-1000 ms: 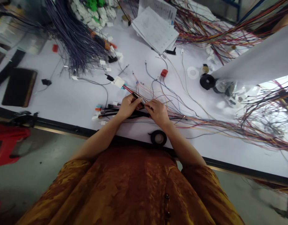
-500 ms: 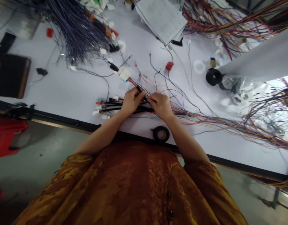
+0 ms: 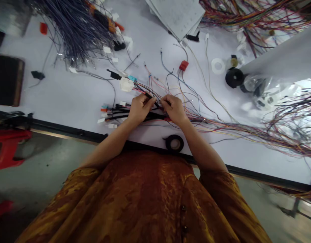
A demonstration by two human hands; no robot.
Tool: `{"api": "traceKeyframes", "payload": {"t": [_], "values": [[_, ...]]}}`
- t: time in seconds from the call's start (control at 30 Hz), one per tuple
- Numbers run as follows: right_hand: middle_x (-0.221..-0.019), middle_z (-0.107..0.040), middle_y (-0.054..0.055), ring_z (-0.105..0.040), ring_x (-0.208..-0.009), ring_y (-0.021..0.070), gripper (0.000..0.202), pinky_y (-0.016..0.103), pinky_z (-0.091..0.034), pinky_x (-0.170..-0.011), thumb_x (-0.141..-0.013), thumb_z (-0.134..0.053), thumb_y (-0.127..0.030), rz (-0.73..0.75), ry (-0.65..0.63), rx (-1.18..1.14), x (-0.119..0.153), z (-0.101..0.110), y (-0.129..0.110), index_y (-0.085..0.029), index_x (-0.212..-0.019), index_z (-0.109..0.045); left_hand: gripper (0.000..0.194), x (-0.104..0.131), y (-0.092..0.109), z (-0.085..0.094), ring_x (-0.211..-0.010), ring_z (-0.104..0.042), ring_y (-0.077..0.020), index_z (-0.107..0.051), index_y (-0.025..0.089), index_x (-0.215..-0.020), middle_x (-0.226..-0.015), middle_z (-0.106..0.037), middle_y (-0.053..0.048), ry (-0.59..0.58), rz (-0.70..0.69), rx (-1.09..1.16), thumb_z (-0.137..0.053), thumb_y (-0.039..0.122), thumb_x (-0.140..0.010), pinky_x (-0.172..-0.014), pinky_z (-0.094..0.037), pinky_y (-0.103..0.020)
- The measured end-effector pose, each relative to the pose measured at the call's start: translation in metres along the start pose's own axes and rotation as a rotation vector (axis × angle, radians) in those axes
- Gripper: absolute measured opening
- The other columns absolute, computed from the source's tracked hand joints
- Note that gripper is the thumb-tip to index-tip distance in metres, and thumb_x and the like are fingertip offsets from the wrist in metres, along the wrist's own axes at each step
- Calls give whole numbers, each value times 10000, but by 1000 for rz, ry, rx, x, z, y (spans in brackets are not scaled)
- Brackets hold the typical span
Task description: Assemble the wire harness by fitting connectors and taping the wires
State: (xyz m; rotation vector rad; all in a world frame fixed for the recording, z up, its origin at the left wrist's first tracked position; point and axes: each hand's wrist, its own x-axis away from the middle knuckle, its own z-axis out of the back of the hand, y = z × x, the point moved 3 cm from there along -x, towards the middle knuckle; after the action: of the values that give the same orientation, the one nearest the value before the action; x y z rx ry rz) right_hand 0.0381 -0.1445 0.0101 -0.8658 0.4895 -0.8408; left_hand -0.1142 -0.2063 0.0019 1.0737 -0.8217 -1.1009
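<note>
Tape roll: a black tape roll [image 3: 174, 143] lies at the near table edge, at 6 o'clock from the hands, untouched.
Left hand: the left hand [image 3: 139, 108] is closed, fingers pinched on the wire harness [image 3: 155, 116] where its black sleeved part ends.
Right hand: the right hand [image 3: 174, 109] is closed too, fingertips pinching thin wires of the same harness, just beside the left hand's fingertips.
Wire harness: it lies across the white table [image 3: 69, 98], passing under both hands; black sleeved branches with small connectors run to 9 o'clock, loose coloured strands trail to 3 o'clock.
White connector: a white connector [image 3: 126, 84] sits at 11 o'clock from the hands, near them.
Red connector: a red connector [image 3: 183, 65] lies at 1 o'clock, farther out.
Purple wires: a thick purple wire bundle [image 3: 77, 30] fans out at 10 o'clock, well apart.
Papers: a stack of papers [image 3: 177, 13] rests at 12 o'clock by the far edge.
</note>
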Motion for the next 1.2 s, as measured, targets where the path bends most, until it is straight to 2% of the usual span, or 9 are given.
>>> {"api": "traceKeyframes", "payload": {"t": [0.13, 0.4, 0.57, 0.7, 0.87, 1.1, 1.2], "values": [[-820, -667, 28, -574, -762, 155, 93, 289, -436, -724, -852, -594, -240, 59, -33, -70, 3, 2, 0, -173, -836, -656, 263, 0, 0, 0, -473, -508, -91, -567, 178, -698, -556, -581, 22, -24, -8, 28, -594, 355, -891, -500, -410, -223], [-790, -648, 39, -576, -778, 171, 146, 309, -444, -771, -858, -538, -145, 99, -109, 111, -5, -2, -7, -182, -748, -627, 229, 1, -2, -3, -513, -559, -115, -538, 186, -745, -597, -597, 11, -58, 23, 46, -596, 354, -889, -525, -459, -237], [-854, -671, 69, -586, -840, 197, 164, 335, -453, -818, -873, -497, -150, 52, -98, 158, -11, -11, -2, -185, -794, -636, 203, 4, -4, -1, -637, -598, -125, -542, 193, -807, -686, -593, 3, -69, -102, -43, -544, 357, -928, -638, -494, -253], [-815, -668, 41, -582, -789, 171, 165, 315, -451, -774, -876, -507, -197, -17, -86, 11, -11, -6, 5, -155, -856, -666, 216, 5, -7, 1, -669, -606, -135, -537, 199, -846, -712, -587, -1, -79, -120, -44, -515, 388, -948, -666, -509, -265], [-838, -666, 34, -587, -816, 169, 141, 306, -440, -787, -845, -572, -219, 79, -122, -53, -5, 5, 4, -160, -850, -699, 230, 6, -8, 1, -681, -603, -138, -541, 195, -854, -757, -576, -8, -97, -159, -56, -489, 393, -960, -685, -519, -280], [-856, -660, 57, -566, -835, 176, 185, 297, -408, -798, -856, -503, -180, 91, -221, 110, -18, 1, -4, -148, -845, -685, 218, 7, -2, 4, -788, -618, -172, -572, 185, -866, -850, -619, -50, -130, -276, -231, -434, 320, -967, -764, -525, -318], [-810, -649, 38, -546, -809, 161, 197, 279, -388, -761, -838, -499, -163, 78, -350, 111, -31, -2, -3, -132, -860, -692, 225, 9, -3, 5, -905, -628, -222, -600, 184, -927, -912, -659, -93, -157, -358, -373, -419, 314, -960, -856, -519, -380]]}}
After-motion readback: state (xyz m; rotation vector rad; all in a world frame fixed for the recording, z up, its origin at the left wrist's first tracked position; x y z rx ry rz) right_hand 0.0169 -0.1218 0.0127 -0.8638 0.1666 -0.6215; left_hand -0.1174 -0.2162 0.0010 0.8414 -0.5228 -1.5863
